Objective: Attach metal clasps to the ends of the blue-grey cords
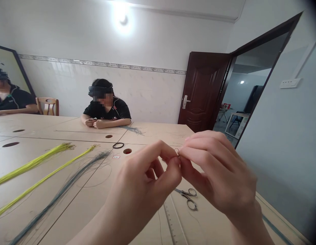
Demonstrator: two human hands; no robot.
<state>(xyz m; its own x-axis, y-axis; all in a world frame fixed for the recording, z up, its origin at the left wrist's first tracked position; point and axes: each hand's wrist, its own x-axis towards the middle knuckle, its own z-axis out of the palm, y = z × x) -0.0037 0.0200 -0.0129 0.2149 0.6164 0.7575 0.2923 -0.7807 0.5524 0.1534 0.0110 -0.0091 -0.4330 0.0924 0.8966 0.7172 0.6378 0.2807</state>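
My left hand (150, 180) and my right hand (216, 170) meet in front of me, both closed in a pinch with fingertips touching or nearly so. Between the fingertips a small thin curved piece (177, 151) sticks up, like a loop of line or a fine hook; its exact kind is too small to make out. Below the hands lie scissors (186, 195) with dark metal handles, their blades partly hidden behind my fingers. A clear ruler (170, 217) lies under my left hand, and a loose thin thread (159, 224) runs beside it.
On the table (78, 211) at left lie a thick yellow line bundle (37, 161), a thinner yellow bundle (53, 173) and a grey-green bundle (68, 189). A black ring (118, 145) lies near a cable hole (127, 151). Two people sit opposite; a door (205, 88) stands right.
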